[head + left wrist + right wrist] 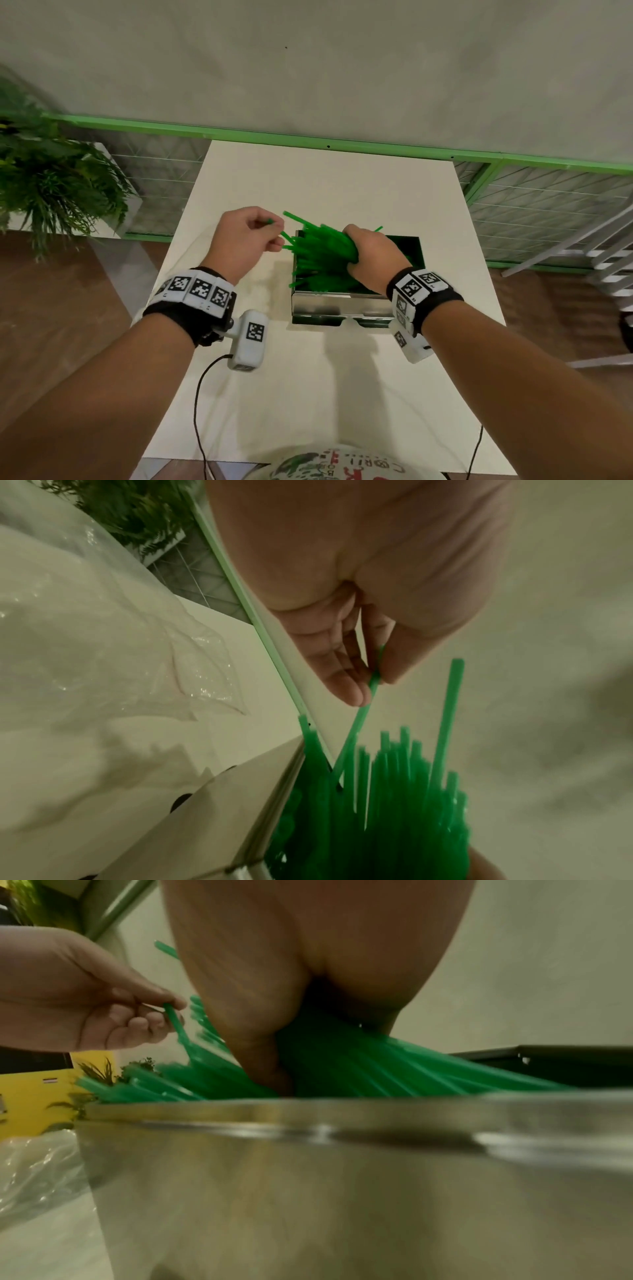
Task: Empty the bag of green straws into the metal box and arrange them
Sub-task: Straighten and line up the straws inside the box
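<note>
Pinching one stray straw (pixel 371 685), the left hand (pixel 245 234) likely means to realign it, while the right hand (pixel 371 255) clasps the leaning straws (pixel 318 257) in the metal box (pixel 329 305); empty bag (pixel 103 642) lies on the worktop (pixel 308 394).

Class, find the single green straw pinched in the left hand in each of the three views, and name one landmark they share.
Head: single straw, left of centre, pinched by the left hand.
Left wrist: centre, at the fingertips.
Right wrist: left side.
Shared landmark: metal box of straws.
</note>
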### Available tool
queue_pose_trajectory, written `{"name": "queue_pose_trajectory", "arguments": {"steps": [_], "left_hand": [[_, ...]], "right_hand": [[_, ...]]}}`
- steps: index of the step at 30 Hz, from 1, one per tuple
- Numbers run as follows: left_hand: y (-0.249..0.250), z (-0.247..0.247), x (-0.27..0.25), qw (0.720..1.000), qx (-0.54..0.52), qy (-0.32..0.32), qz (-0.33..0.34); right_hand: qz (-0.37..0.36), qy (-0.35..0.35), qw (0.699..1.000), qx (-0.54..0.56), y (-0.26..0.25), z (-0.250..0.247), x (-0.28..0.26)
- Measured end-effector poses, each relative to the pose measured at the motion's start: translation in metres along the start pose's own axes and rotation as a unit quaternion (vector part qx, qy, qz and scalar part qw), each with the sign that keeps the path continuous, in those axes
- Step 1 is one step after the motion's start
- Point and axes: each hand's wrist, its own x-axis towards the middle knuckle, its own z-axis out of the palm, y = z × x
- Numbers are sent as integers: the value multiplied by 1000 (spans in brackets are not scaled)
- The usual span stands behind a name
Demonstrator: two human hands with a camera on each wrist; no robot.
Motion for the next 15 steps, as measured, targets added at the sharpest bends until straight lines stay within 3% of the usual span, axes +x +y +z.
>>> {"name": "queue_pose_trajectory", "arguments": {"steps": [6, 10, 15], "left_hand": [[2, -22, -6, 993, -111, 34, -12], [-5, -27, -13, 987, -136, 87, 20], [-3, -49, -17, 972, -160, 157, 67]], "right_hand": [[-3, 9, 1000, 19, 4, -7, 0], [7, -14, 1000, 8, 7, -3, -3], [-28, 49, 997, 49, 0, 0, -3]]}}
